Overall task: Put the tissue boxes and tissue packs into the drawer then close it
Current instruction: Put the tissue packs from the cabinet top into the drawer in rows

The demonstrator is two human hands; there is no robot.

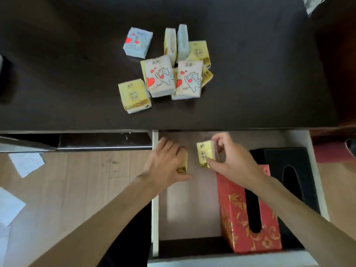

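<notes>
Lowering yellow packs into the open drawer, the left hand gripped one pack and the right hand pinched another; the red box and black box sat inside, while the remaining packs waited on the far desk.

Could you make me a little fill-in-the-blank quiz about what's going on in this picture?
1. Each hand holds a ____ tissue pack over the open drawer.
2. Beside the black tissue box in the drawer stands a ____ box with gold swirls.
3. The other packs lie on the dark ____.

Missing words: yellow; red; desk
</notes>
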